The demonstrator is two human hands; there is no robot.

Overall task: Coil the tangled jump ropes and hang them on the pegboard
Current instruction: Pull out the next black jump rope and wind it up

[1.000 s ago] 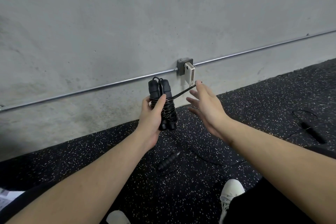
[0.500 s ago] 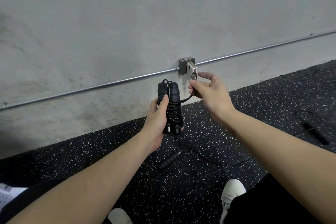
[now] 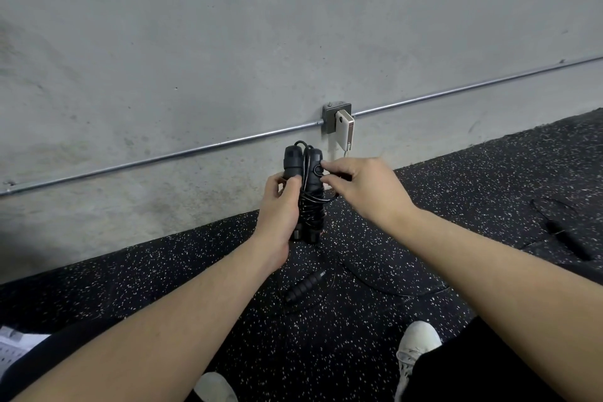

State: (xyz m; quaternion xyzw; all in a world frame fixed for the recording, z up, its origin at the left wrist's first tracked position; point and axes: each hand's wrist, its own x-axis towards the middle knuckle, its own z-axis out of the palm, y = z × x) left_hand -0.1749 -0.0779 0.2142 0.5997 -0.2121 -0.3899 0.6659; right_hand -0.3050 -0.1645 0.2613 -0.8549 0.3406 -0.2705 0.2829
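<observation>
My left hand point(image 3: 279, 206) grips a black jump rope bundle point(image 3: 308, 192): two handles side by side, upright, with black cord wound around their middle. My right hand point(image 3: 362, 186) pinches the loose end of the cord against the right handle near its top. A second jump rope handle point(image 3: 305, 285) lies on the speckled floor below my hands, its thin cord point(image 3: 385, 287) curving off to the right. A third rope with a black handle point(image 3: 567, 238) lies at the far right. No pegboard is in view.
A grey concrete wall point(image 3: 228, 42) stands close ahead, with a metal conduit point(image 3: 163, 158) running across it into an outlet box point(image 3: 336, 116) with a white adapter point(image 3: 346, 129) plugged in. Black speckled rubber floor point(image 3: 473, 173) lies below. My white shoes point(image 3: 417, 343) show at the bottom.
My right hand closed on the cord's free end, carried it in from the right and now presses it against the handles. The bundle sank slightly.
</observation>
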